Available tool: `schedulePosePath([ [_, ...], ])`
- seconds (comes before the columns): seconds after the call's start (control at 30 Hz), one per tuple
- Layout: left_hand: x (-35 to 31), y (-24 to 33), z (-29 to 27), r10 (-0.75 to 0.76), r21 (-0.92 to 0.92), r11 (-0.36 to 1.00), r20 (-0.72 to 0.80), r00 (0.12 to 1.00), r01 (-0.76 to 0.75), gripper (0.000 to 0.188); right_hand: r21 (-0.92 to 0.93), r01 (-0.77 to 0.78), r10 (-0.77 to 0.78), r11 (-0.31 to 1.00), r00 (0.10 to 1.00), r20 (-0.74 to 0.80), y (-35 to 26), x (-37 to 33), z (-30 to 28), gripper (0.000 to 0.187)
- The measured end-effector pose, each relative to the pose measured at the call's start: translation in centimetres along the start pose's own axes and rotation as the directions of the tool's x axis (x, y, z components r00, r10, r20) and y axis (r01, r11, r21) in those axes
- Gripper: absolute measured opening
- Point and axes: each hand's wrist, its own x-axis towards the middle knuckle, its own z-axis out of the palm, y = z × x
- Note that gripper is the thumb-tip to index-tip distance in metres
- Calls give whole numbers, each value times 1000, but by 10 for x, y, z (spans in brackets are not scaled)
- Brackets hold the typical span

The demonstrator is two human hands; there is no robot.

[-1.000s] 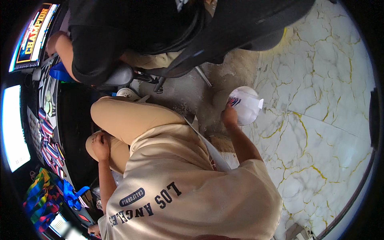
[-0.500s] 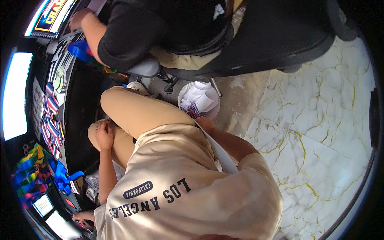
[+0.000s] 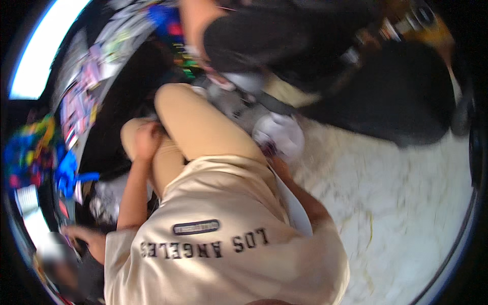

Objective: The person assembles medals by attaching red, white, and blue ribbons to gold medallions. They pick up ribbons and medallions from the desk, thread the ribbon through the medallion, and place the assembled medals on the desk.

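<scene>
My left hand (image 3: 148, 138) rests on my left knee with its fingers loosely bent and nothing visible in it. Low beside my right thigh, my right hand (image 3: 278, 165) is closed at the dark striped ribbons (image 3: 269, 149), which hang by the bin's near rim. Blur and the angle partly hide its fingers. The round whitish bin (image 3: 296, 151) holds crumpled white paper (image 3: 284, 127). A pale curved panel (image 3: 295, 206) runs between my hip and right forearm.
A person in black sits on a black chair (image 3: 386, 96) at the upper right. Striped ribbons (image 3: 79, 109), a multicoloured ribbon pile (image 3: 30, 152) and a blue ribbon (image 3: 66, 175) lie on the desk to the left, below a bright screen (image 3: 43, 56). Another person's hand (image 3: 84, 235) shows lower left.
The view has swung, blurring the scene; the bin, chair and co-worker appear farther right. Both my hands keep their places, left on the knee and right by the bin.
</scene>
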Motion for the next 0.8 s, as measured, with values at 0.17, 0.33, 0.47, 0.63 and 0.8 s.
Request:
schedulePosePath([
  [0.17, 2, 14, -33, -17, -220, 975, -104, 994, -7, 26, 407, -149, 206, 901, 974, -98, -16, -16, -78, 47],
  [0.33, 12, 36, -88, -15, -377, 919, -324, 946, -114, 21, 885, -331, -30, 328, 933, 360, -45, 4, -154, 53],
  [0.47, 29, 37, -131, 17, -51, 997, -583, 812, -57, 24, 676, 136, -267, 724, 959, 92, -111, 51, -158, 68],
  [0.63, 85, 5, -183, -223, 17, 952, -643, 733, 305, 54, 570, 294, -378, 767, 925, 33, -180, 127, -183, 77],
  [0.8, 120, -30, -226, 7, 110, 994, -169, 986, 12, 81, 415, 219, -209, 883, 975, -70, -234, 171, -186, 74],
])
